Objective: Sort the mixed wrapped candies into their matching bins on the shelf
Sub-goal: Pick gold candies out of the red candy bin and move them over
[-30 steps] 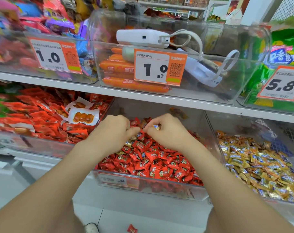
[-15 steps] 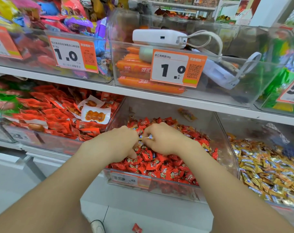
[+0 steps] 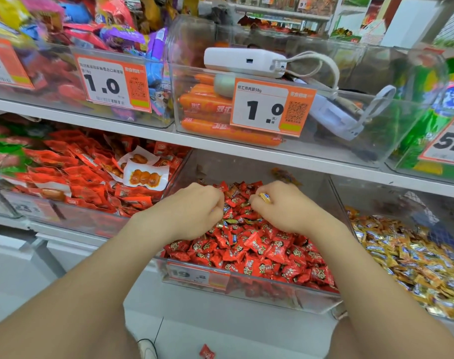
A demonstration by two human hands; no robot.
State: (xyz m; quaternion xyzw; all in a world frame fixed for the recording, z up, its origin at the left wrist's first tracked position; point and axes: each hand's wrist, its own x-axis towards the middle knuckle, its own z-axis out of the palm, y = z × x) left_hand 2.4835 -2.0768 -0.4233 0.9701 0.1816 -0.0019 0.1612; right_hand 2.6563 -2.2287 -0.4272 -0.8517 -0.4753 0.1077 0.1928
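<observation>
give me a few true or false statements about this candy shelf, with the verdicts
1. The left hand and right hand are both over the red bin. True.
2. The right hand pinches a gold candy. True.
3. The gold bin stands left of the red bin. False: it stands to its right.
4. No candy has fallen. False: a red candy lies on the floor.
5. A white device rests on top of the sausage bin. True.
</observation>
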